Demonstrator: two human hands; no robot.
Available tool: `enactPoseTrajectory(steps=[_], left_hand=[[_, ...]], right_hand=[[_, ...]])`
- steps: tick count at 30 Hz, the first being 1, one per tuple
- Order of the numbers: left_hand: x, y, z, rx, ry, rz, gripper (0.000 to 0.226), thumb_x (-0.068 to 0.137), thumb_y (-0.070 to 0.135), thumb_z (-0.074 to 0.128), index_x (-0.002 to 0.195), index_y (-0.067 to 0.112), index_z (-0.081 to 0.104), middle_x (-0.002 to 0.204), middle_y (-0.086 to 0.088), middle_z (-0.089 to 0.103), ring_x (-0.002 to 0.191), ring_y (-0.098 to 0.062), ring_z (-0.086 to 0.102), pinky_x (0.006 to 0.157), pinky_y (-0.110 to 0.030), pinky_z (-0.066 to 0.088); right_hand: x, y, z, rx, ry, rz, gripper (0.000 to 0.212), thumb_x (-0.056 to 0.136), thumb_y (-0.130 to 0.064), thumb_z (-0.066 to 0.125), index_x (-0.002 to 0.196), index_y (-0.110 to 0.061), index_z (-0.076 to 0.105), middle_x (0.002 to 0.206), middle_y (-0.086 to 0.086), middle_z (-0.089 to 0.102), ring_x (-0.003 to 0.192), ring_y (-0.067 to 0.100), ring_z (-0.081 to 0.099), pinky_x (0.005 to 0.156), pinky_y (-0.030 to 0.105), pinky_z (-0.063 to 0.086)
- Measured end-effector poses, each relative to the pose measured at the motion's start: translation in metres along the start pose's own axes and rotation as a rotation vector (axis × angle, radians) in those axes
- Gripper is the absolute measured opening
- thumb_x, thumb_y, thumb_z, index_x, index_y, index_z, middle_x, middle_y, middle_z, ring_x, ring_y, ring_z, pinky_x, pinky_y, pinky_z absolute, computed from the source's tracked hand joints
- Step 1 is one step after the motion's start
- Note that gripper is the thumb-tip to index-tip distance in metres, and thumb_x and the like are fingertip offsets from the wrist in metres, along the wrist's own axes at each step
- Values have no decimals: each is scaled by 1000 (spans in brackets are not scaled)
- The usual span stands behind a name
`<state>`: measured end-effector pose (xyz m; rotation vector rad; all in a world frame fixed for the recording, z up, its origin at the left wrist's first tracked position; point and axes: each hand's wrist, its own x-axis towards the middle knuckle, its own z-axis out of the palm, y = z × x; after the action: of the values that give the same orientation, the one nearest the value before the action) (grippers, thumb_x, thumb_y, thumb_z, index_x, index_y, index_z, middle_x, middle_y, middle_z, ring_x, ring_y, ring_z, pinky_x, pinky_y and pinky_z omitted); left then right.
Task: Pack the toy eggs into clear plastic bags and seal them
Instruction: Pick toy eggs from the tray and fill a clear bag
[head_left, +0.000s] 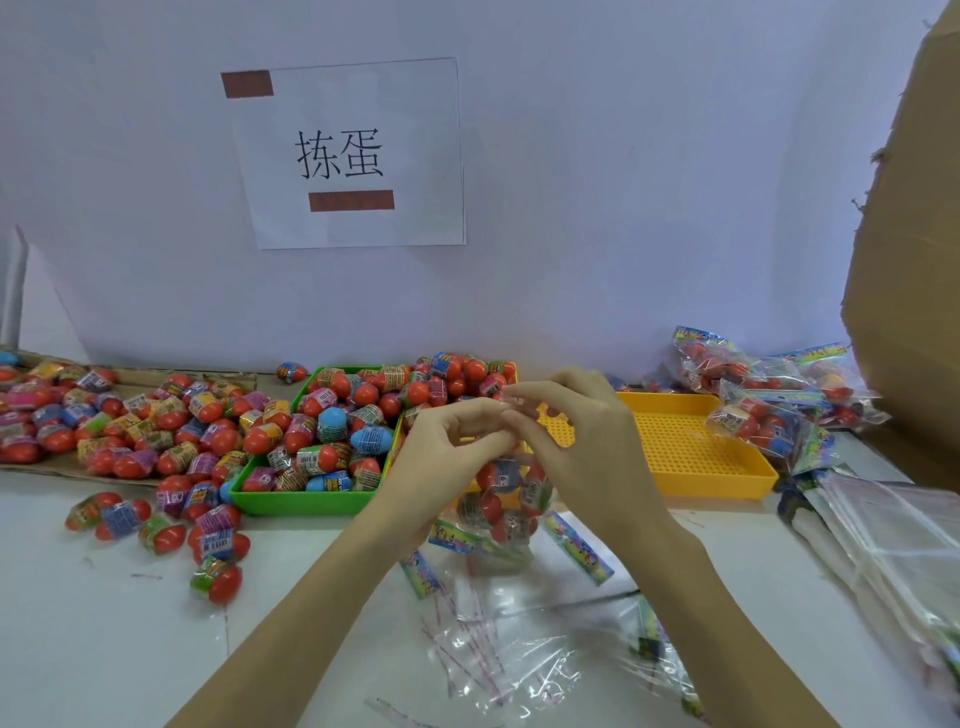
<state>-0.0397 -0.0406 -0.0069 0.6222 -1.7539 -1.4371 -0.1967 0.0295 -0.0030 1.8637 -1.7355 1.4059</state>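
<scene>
Both hands are raised over the middle of the white table, fingertips meeting at the mouth of a clear plastic bag (506, 499) that hangs below them with several toy eggs inside. The left hand (452, 447) has its fingers curled in, pinching the bag's top edge; the right hand (576, 431) pinches the same edge from the other side, its thumb and forefinger closed on the film. The bag's printed header strip (457, 538) dangles at its lower end, just above the table.

The hands and the bag block part of what lies behind them: the near right corner of the green tray (311, 501), heaped with red, blue and wrapped eggs, and the left part of the yellow perforated tray (696, 457), whose floor is otherwise bare. More eggs are piled where the two trays meet, against the back wall.

Toward the table's left edge a loose heap of eggs (119, 421) sits on a flat piece of cardboard, and a few strays (208, 545) lie nearer the front. At the back right corner finished packed bags (769, 395) are stacked, some leaning over the yellow tray's rim. A stack of empty bags (883, 540) lies along the right edge, beside a tall cardboard box (914, 234). Peeled sealing strips and crumpled film (488, 660) litter the front edge between the forearms. A paper sign (353, 156) is taped to the wall.
</scene>
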Motion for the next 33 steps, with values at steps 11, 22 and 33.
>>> enactPoseTrajectory(steps=[11,22,33], left_hand=[[2,-4,1,88,45,25,22,109,18,59,107,9,80,92,-6,82,88,-20,81,81,-21,60],[0,-8,3,446,91,160,28,111,21,53,101,15,78,80,7,81,77,-21,78,81,-50,62],[2,-3,-2,373,53,189,30,112,17,50,106,7,77,89,-3,74,86,-19,69,86,-39,57]], right_hand=[[2,-1,-3,47,-158,171,14,98,-30,73,108,-24,80,96,-8,66,88,10,52,75,10,36],[2,3,-6,178,-170,250,4,91,-26,81,89,-26,79,83,-16,71,83,5,59,69,11,41],[2,-1,-8,48,-82,82,8,94,-27,78,102,-26,79,95,-12,69,93,11,55,81,13,39]])
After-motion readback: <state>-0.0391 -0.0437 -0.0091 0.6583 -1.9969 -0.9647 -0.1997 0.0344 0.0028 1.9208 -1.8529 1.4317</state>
